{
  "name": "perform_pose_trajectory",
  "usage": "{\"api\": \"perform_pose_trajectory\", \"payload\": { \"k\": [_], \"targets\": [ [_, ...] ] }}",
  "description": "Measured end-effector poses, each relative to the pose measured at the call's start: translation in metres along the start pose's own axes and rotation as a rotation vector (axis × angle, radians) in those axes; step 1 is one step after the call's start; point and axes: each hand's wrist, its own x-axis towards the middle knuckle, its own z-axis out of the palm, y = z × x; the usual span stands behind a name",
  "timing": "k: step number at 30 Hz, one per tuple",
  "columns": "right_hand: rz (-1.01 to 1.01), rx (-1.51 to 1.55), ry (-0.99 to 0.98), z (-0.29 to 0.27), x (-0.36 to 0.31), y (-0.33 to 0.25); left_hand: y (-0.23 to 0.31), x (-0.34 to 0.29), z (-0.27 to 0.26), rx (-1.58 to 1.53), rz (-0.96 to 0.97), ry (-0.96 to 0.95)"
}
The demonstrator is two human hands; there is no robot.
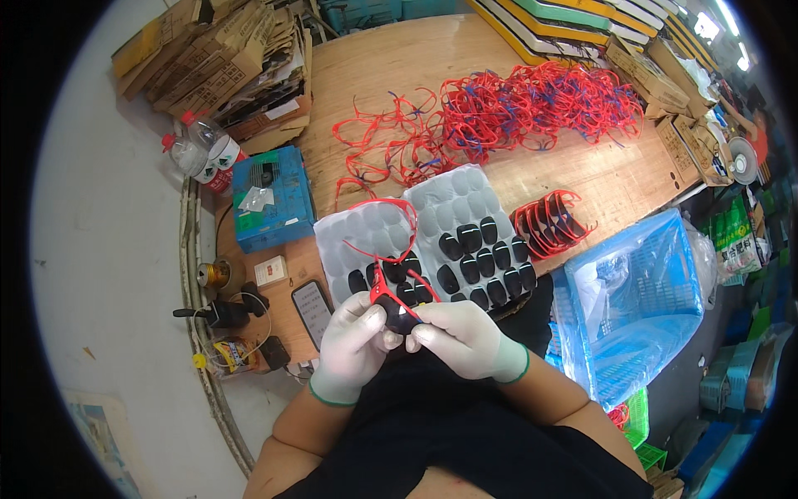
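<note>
Close in front of my body, my left hand (pixel 347 345) and my right hand (pixel 465 339), both in white gloves with green cuffs, pinch a pair of red glasses frames (pixel 378 287). A dark lens (pixel 402 319) sits at its front between my fingers; whether it is fully seated I cannot tell. The temples point away from me, over two grey moulded trays. Several black lenses (pixel 470 268) lie in the near pockets of the right tray (pixel 432 195). More lie in the left tray (pixel 345 241), partly hidden by the frames and my hands.
Red frames with blue bits form a heap (pixel 540 108) at the back. Right of the trays stands a row of red glasses with dark lenses (pixel 553 224). A plastic-lined blue crate (pixel 640 291) is at the right; a phone (pixel 312 312) and blue box (pixel 273 200) are left.
</note>
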Motion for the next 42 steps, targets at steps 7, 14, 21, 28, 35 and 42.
{"api": "perform_pose_trajectory", "payload": {
  "k": [7, 14, 21, 28, 35, 42],
  "targets": [
    [-0.247, -0.356, 0.168, 0.005, 0.001, -0.001, -0.007, 0.004, 0.001, 0.182, 0.067, 0.059],
    [-0.305, -0.487, 0.214, 0.002, 0.0, 0.0, -0.004, 0.003, 0.01, 0.326, 0.107, 0.087],
    [0.013, -0.269, 0.147, -0.008, -0.003, -0.015, 0.003, -0.006, 0.016, 0.634, 0.135, 0.084],
    [-0.011, -0.237, 0.282, 0.004, 0.006, -0.02, 0.007, -0.003, 0.014, 0.742, 0.086, 0.023],
    [-0.156, -0.452, 0.31, 0.013, -0.002, -0.022, 0.012, -0.009, 0.018, 0.673, 0.045, -0.053],
    [-0.177, -0.357, 0.243, 0.007, -0.001, -0.03, 0.024, -0.021, 0.027, 0.593, 0.035, 0.012]
  ]
}}
